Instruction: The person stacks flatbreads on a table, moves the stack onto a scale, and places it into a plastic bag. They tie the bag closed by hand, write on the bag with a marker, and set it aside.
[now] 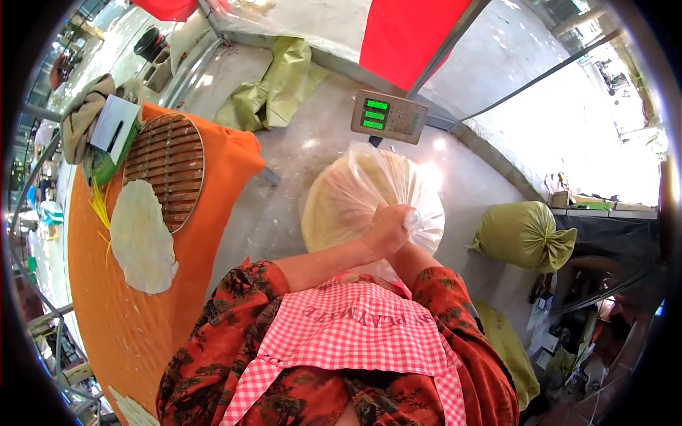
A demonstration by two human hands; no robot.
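Observation:
A clear plastic bag (355, 192) holds a stack of pale round flat sheets and rests on a weighing scale below me. My left hand (386, 228) is closed around the gathered neck of the bag. My right hand (408, 238) sits right beside it, mostly hidden behind the left hand and the twisted plastic, and grips the same bag neck (415, 221). The scale's display (388, 116) shows green digits just beyond the bag.
An orange-covered table (128, 312) at left carries a round bamboo rack (167, 167) and a pale round sheet (142, 238). A tied green sack (522, 234) lies at right, folded green sacks (273, 85) lie on the concrete floor, and a red panel (408, 32) stands behind.

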